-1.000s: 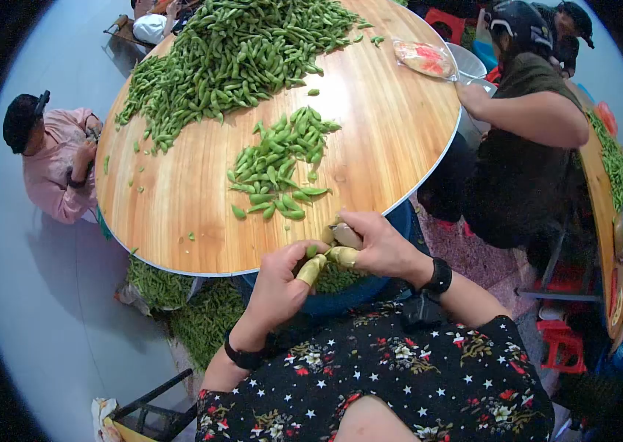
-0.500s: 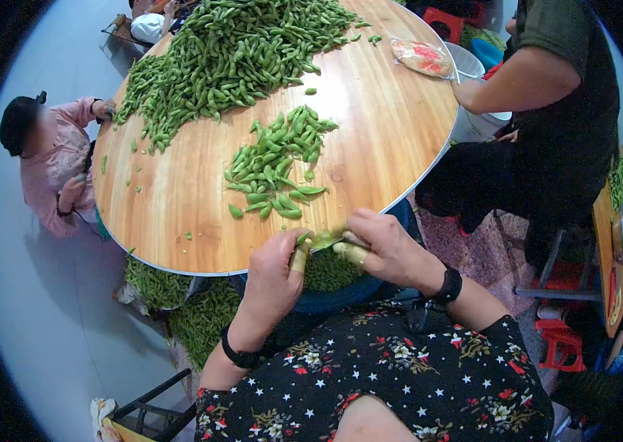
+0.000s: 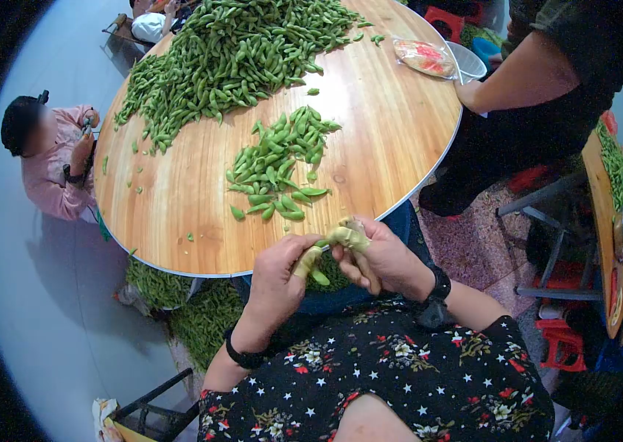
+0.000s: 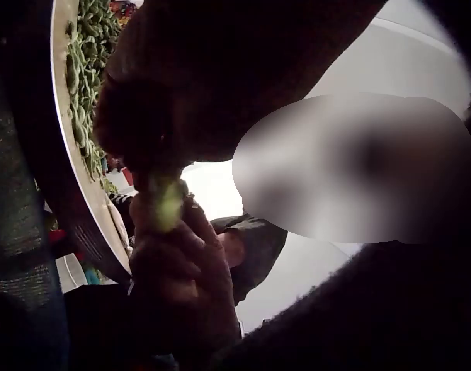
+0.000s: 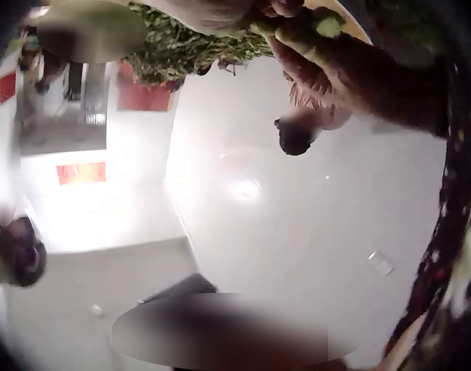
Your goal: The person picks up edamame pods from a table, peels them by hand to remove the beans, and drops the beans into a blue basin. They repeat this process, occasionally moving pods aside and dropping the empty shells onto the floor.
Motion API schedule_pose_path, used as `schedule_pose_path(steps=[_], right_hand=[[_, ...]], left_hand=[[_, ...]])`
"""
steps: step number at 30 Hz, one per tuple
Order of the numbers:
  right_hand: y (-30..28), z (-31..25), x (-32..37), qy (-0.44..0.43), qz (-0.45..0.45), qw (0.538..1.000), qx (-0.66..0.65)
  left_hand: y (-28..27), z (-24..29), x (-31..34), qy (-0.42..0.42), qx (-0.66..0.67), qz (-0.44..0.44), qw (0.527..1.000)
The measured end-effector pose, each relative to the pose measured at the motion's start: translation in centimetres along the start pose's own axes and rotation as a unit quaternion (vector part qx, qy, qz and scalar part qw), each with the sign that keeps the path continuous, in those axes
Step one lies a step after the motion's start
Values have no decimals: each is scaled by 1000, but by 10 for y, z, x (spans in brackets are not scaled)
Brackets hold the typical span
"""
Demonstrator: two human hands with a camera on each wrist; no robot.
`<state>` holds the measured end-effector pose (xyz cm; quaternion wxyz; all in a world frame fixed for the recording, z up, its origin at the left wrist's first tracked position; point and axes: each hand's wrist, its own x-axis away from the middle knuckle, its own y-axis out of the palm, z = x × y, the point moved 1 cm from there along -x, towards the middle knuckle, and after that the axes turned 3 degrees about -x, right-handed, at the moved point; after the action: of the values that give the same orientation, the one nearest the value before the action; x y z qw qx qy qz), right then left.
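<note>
My left hand [image 3: 280, 271] pinches a green soybean pod [image 3: 320, 278] between thumb and fingers, in front of the table's near edge. Opposite it, my right hand [image 3: 389, 259] has curled fingers and reaches the pod's upper end with its tips. Yellowish covers [image 3: 350, 237] wrap some digits on both hands. In the right wrist view, the pod [image 5: 328, 25] shows green at my left hand [image 5: 359, 73], with the right fingertips close beside it. The left wrist view is dark, with a blurred green patch between the hands. Below them is a blue tub [image 3: 397, 225] holding green beans.
A small pile of pods [image 3: 278, 163] and a large heap [image 3: 234, 59] lie on the round wooden table [image 3: 392, 140], with a clear-wrapped packet [image 3: 424, 59] at its right edge. People are at the left and right. Greens [image 3: 208, 324] cover the floor below; a black-framed stool [image 3: 153, 409] stands lower left.
The hands drew apart with a pod stretched between them, then came closer again, a green pod now hanging below the left thumb. The person at the right stood up from a bent position.
</note>
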<state>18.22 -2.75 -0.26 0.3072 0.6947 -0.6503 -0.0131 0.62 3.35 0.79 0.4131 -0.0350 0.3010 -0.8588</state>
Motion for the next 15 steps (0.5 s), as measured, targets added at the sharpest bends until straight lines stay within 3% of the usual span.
schedule_pose_path(steps=[1,2,3,6,8,9,14,15], right_hand=[[0,3,3,49,-14,994,-99],[-2,8,6,85,-84,989,-92],[4,18,13,43,-116,985,-120],[-3,37,20,88,-153,984,-38],[-1,7,20,-5,-66,990,124],[-4,-4,17,-73,-44,969,230],[9,-31,14,-100,-73,930,346],[9,-27,11,-138,-83,915,369]], left_hand=[[-2,1,0,0,0,1,1000],[-4,2,0,-20,-2,13,1000],[-7,3,0,-40,-4,24,999],[-12,4,1,-37,-4,16,999],[-11,2,1,-22,-10,9,1000],[-10,2,0,-6,-18,6,1000],[-11,7,-2,15,-45,6,999],[-11,6,-2,24,-54,6,998]])
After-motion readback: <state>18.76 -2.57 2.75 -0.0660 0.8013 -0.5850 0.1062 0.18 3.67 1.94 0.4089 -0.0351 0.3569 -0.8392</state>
